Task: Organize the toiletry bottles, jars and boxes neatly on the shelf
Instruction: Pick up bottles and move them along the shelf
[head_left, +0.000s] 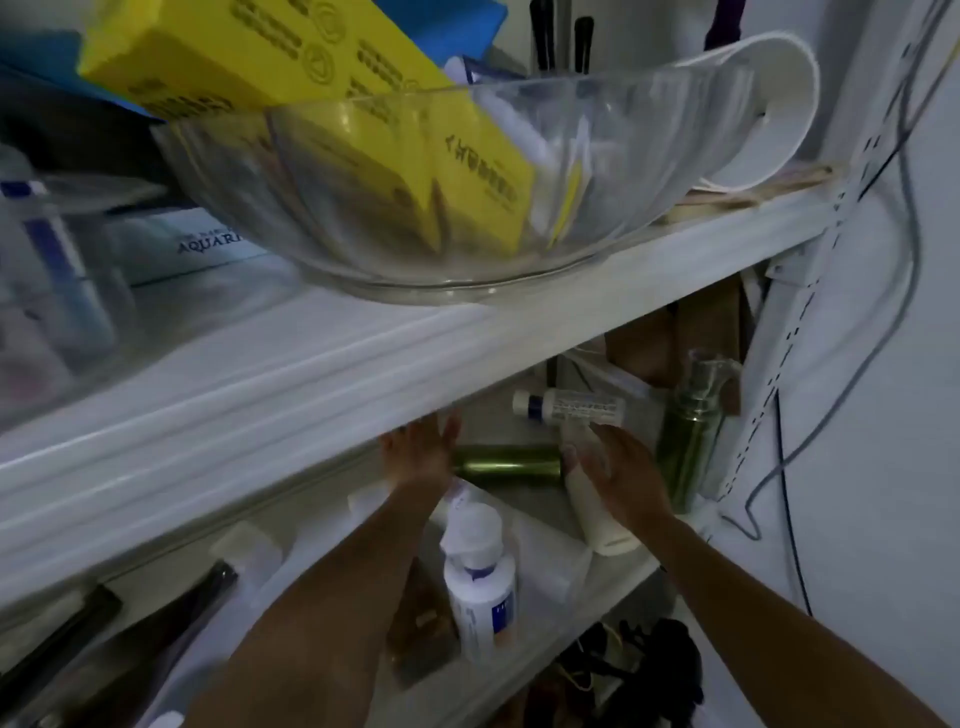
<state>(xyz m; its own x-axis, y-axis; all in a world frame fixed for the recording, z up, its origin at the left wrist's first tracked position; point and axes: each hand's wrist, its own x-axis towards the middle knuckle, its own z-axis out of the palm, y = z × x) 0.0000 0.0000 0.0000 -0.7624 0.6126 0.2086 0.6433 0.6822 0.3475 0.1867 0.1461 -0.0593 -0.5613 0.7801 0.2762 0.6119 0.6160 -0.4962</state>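
Note:
On the lower shelf, my left hand reaches in under the upper shelf board with straight fingers and holds nothing. My right hand is stretched out to its right, its fingertips at a small white bottle with a blue cap that lies sideways; its thumb stays apart from that bottle. A green bottle lies flat between my hands. An upright green pump bottle stands at the right. A white tube lies beneath my right wrist. A white pump bottle with a blue label stands near the front.
The upper shelf carries a large clear bowl with yellow boxes, a white cup on its side and a white box. Cables hang at the right wall. Dark flat items lie at lower left.

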